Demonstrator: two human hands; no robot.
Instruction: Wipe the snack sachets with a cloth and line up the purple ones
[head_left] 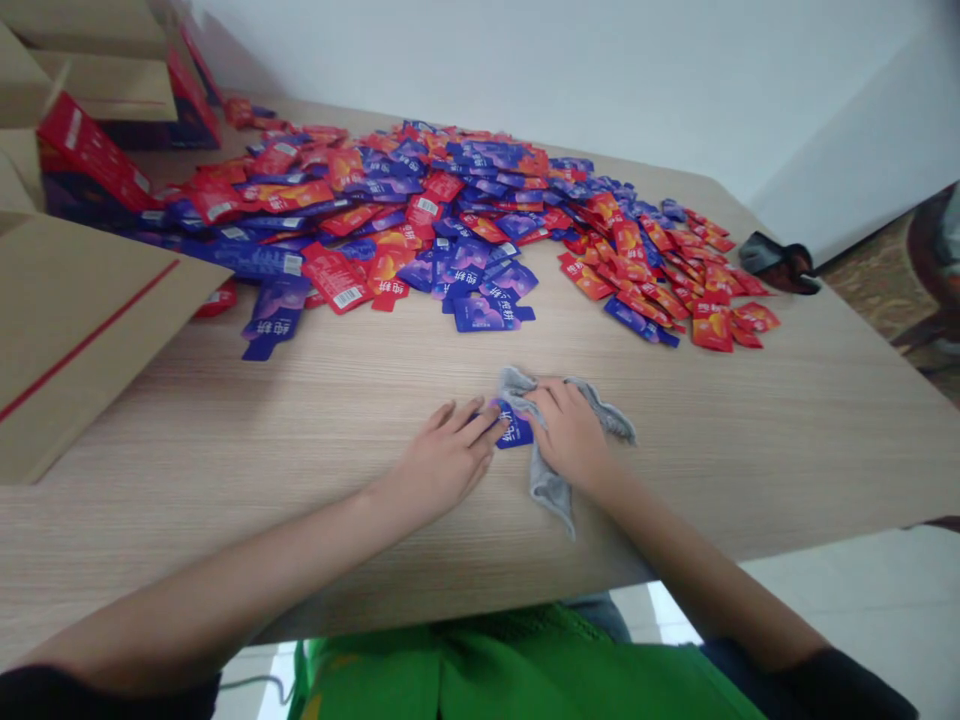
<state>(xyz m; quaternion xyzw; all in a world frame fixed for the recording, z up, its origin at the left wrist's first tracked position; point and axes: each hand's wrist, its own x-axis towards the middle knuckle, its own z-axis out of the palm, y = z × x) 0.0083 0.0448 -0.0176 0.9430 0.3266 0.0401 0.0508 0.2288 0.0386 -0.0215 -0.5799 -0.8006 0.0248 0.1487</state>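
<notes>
A small purple packet (516, 434) with white characters lies flat on the table in front of me. The fingers of my left hand (454, 455) are stretched out, their tips resting on its left side. My right hand (568, 425) is closed over a crumpled grey cloth (551, 485), pressing it down at the packet's right edge. One end of the cloth trails toward me, another sticks out to the right. Part of the packet is hidden under the fingers and cloth.
A large heap of purple and red packets (465, 260) spreads across the back of the wooden table (337, 410). Open cardboard boxes (97, 330) stand at the left. A dark object (776, 262) lies at the right, near the wall. The table's front edge runs close to my body.
</notes>
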